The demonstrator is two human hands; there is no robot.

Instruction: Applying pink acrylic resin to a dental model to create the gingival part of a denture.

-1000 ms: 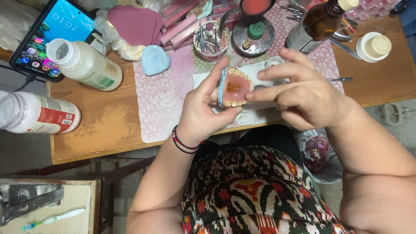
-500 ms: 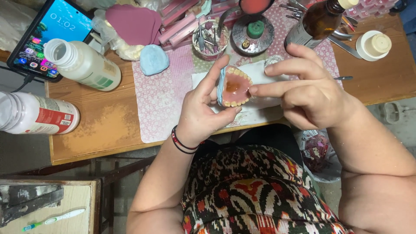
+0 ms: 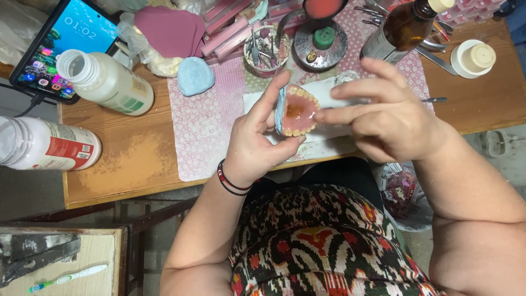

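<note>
My left hand (image 3: 256,143) grips a pink denture with a row of teeth (image 3: 296,112), set on a pale blue cast, held upright above the table's front edge. My right hand (image 3: 392,118) is at the denture's right side, its index finger pressed against the pink surface and its other fingers spread. A thin metal tool (image 3: 433,100) pokes out behind that hand; whether the hand holds it is hidden. A white paper towel (image 3: 326,90) lies under both hands.
On the wooden table (image 3: 131,159) lie a pink patterned mat (image 3: 203,126), two white bottles (image 3: 107,82) (image 3: 46,143), a phone (image 3: 55,46), a blue cast (image 3: 194,75), a cup of instruments (image 3: 267,50), a brown bottle (image 3: 402,26) and a small white jar (image 3: 474,57).
My right hand has opened out, with the index finger now stretched onto the denture. My left hand has tipped the denture a little, showing more of its pink inside.
</note>
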